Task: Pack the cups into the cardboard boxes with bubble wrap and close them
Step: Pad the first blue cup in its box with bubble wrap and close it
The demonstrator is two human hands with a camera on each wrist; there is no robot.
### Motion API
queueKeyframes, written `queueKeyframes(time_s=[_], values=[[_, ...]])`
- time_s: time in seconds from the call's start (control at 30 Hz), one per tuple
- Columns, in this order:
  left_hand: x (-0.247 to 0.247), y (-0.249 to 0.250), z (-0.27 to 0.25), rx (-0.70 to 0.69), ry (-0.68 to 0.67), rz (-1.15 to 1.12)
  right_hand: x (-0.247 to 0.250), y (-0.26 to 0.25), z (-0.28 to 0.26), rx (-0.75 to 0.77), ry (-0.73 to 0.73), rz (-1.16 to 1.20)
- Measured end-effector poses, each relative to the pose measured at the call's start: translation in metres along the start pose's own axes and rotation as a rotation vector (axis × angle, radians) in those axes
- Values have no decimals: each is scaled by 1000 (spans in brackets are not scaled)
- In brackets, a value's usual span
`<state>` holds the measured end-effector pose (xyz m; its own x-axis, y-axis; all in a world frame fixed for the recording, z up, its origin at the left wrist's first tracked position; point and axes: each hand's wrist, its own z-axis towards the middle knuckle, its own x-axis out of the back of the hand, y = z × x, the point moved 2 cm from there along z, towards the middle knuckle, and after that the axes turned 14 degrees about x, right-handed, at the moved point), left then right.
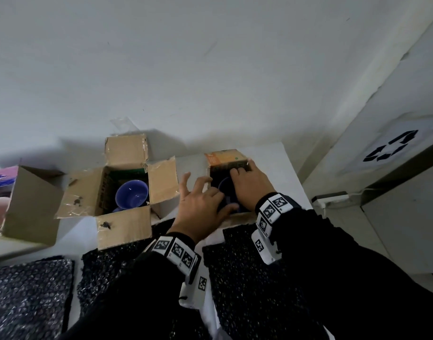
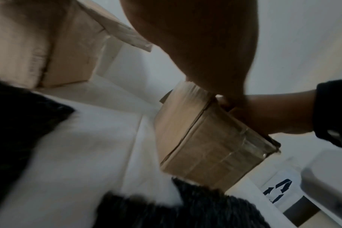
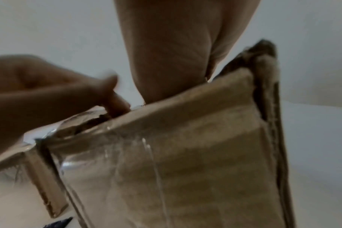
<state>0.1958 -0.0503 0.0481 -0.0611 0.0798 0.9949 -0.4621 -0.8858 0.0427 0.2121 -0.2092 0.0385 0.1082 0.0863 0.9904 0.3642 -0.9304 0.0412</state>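
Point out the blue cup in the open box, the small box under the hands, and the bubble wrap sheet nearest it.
blue cup point(image 1: 131, 198), head view, on its inner bowl.
small box point(image 2: 209, 143), left wrist view, on its side wall.
bubble wrap sheet point(image 1: 245, 273), head view, on its upper middle.

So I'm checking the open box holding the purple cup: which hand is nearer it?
Left. The left hand hovers just right of the purple cup's box; the right hand lies farther right.

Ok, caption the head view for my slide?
Both hands work at the small cardboard box; a blue cup sits in the open one.
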Motion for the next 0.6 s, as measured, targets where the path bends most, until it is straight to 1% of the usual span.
queueKeyframes(time_s=[0.1,0.17,0.2,0.3,0.33,0.4,0.5,0.53,0.57,0.6], values=[[-12,-6,-27,-161,46,-77,1,4,1,-3,-28,73],[-22,-8,-36,-222,101,-75,-1,9,-6,20,-13,141],[-25,-8,-37,-213,94,-66,-1,10,-14,28,49,172],[-24,-2,-33,-162,63,-90,1,7,-51,3,386,282],[-21,2,-32,-142,46,-94,0,4,-67,-10,475,306],[-20,9,-31,-109,28,-93,-5,-4,-100,-25,575,360],[-17,14,-33,-47,10,-95,-18,-21,-140,-16,598,373],[-16,15,-34,-37,-13,-85,-27,-27,-148,-22,568,349],[-15,18,-37,-38,-51,-66,-38,-34,-158,-41,489,330],[-15,17,-36,-35,-86,-54,-49,-37,-161,-69,354,324]])
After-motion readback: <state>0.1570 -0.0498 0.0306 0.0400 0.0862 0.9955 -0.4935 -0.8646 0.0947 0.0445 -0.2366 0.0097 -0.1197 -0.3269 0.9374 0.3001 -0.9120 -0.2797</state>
